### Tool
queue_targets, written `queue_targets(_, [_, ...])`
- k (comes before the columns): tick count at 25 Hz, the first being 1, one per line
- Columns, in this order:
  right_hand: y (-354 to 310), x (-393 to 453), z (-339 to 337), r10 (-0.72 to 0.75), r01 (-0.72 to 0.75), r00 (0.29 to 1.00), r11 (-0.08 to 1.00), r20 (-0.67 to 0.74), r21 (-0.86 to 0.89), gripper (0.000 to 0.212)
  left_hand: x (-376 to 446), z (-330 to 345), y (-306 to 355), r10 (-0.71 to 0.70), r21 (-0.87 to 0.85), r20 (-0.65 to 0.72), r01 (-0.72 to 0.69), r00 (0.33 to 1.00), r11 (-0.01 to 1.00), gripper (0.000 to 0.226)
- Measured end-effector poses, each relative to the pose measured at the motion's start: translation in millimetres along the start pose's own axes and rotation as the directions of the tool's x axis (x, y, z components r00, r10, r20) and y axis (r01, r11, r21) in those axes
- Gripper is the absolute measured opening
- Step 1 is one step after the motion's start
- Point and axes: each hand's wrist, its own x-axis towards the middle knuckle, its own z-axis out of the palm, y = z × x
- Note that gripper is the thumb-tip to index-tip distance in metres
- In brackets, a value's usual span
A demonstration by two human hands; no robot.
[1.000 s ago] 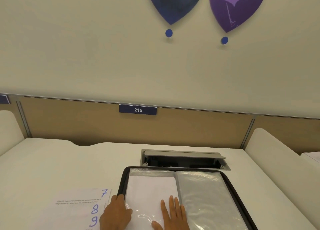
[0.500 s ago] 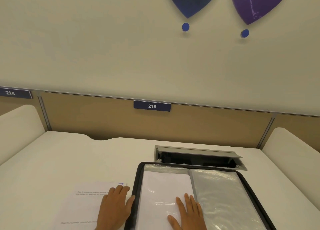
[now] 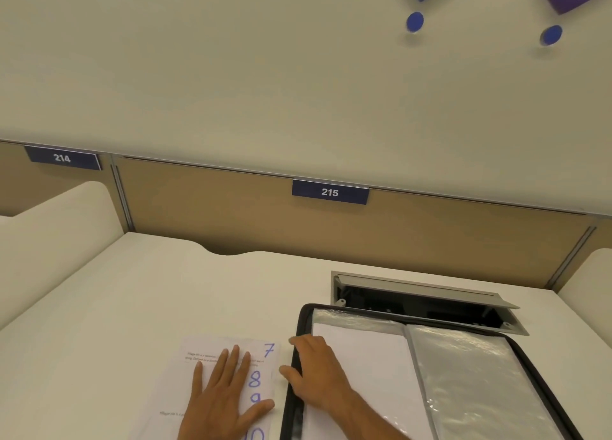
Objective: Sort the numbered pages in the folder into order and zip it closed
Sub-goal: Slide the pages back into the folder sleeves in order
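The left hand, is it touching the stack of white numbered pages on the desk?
Touching. The head view shows the left hand lying flat with spread fingers on the stack of white numbered pages.

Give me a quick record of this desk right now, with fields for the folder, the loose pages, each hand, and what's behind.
folder: open black zip folder, clear sleeves showing
pages: fanned stack left of folder; 7, 8, 9 visible
left hand: flat on the pages
right hand: on the folder's left edge, fingers curled over it
behind: open cable box; sign 215
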Motion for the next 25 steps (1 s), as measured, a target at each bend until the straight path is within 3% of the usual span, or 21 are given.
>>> queue_targets(4, [-19,27,6,-0.028,0.031,0.992,0.999,0.124,-0.027,0.068,8,6,-2,0.002,-0.02,-0.073,-0.004,0.997,1.0,0.098])
queue_targets(9, [-25,53,12,0.057,-0.048,0.988,0.997,0.141,-0.067,0.069,10,12,-6,0.04,0.008,-0.116,-0.04,0.992,0.999,0.099])
queue_targets(12, [-28,63,12,0.094,-0.083,0.982,0.994,0.166,-0.073,0.058,8,11,-5,0.097,0.059,-0.158,-0.088,0.983,0.994,0.103])
queue_targets(16, [-28,67,13,0.14,-0.148,0.981,0.988,0.137,0.047,0.045,7,10,-5,0.143,0.077,-0.204,-0.13,0.968,0.988,0.103])
queue_targets(19, [-33,67,12,0.177,-0.199,0.972,0.969,0.155,0.145,0.047,5,10,-6,0.128,0.096,-0.199,-0.111,0.972,0.989,0.103])
queue_targets(23, [-35,66,12,0.186,-0.198,0.977,0.972,0.107,0.124,0.016,3,12,-6,0.081,0.096,-0.171,-0.065,0.982,0.993,0.095])
queue_targets(25, [-35,64,14,0.188,-0.198,0.979,0.967,0.075,0.158,0.02,3,10,-5,0.068,0.081,-0.172,-0.055,0.983,0.995,0.094])
